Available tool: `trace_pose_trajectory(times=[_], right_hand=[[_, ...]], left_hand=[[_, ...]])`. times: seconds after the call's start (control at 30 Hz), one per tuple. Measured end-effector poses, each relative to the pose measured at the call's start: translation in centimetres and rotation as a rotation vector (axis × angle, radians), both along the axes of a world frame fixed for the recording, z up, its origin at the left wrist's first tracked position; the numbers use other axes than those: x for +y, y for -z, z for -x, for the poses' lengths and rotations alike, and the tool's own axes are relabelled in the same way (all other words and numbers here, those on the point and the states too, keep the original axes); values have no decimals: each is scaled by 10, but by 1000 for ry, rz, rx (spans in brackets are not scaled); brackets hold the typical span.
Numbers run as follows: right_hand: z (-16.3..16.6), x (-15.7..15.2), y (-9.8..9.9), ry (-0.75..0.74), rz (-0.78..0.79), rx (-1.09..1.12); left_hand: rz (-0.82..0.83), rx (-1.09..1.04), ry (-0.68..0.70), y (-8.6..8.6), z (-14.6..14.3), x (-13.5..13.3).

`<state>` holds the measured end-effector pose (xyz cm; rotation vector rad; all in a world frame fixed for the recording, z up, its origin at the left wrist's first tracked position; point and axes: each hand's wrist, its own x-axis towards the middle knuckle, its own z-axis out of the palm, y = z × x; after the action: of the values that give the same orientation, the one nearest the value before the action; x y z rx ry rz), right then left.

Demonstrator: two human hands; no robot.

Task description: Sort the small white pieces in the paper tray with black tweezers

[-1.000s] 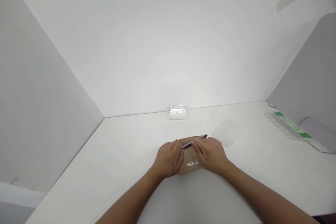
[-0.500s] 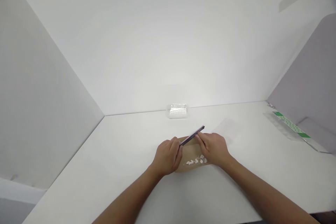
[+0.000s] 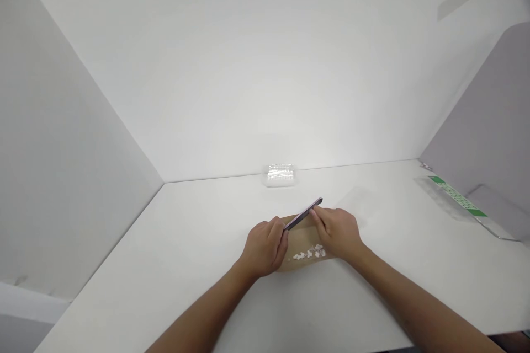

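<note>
My left hand (image 3: 265,245) is closed around the lower left end of a thin dark bar (image 3: 297,219), which has a paler pinkish edge. The bar slants up to the right, and my right hand (image 3: 337,230) pinches it near its upper end, with the tip sticking out beyond the fingers. What kind of thing the bar is, I cannot make out. Below both hands lies a flat brown sheet (image 3: 296,244), partly covered by them. Small white pieces (image 3: 308,253) are scattered in a row on its near part.
A clear plastic box (image 3: 280,175) with shiny contents stands against the back wall. Behind my right hand lies a transparent bag (image 3: 359,201). On the right, a clear packet with a green-and-white strip (image 3: 457,196) lies by a bent metal rod (image 3: 497,233) and the grey side panel (image 3: 501,121).
The fingers of my right hand have shifted very slightly on the bar. The bar, the brown sheet and the white pieces look almost the same.
</note>
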<state>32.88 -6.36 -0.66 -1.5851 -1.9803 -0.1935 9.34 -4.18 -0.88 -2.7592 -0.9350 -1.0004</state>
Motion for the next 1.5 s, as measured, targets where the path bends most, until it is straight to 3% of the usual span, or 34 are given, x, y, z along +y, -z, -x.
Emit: trace_pose_trajectory(times=[0.13, 0.2, 0.43, 0.53, 0.67, 0.73, 1.0, 1.23, 1.5], right_hand=[[29, -19, -2, -209, -18, 4], [34, -24, -2, -246, -36, 0], [-10, 4, -2, 94, -40, -3], [-6, 2, -3, 77, -29, 17], [23, -16, -3, -105, -19, 13], [28, -19, -2, -129, -17, 22], [-8, 6, -1, 88, 52, 50], [31, -19, 3, -171, 63, 67], [-3, 7, 4, 112, 124, 116]], left_hand=[[-15, 2, 29, 0, 0, -1], [-22, 5, 37, 0, 0, -2], [-28, 6, 24, -2, 0, 0], [-34, 5, 29, -2, 0, 0], [-44, 8, 32, -4, 0, -1], [-50, 11, 27, -5, 0, -1], [-71, 23, -2, -5, -1, 0], [-100, 38, -12, -5, -1, -1], [-110, 41, -28, -6, -1, -1]])
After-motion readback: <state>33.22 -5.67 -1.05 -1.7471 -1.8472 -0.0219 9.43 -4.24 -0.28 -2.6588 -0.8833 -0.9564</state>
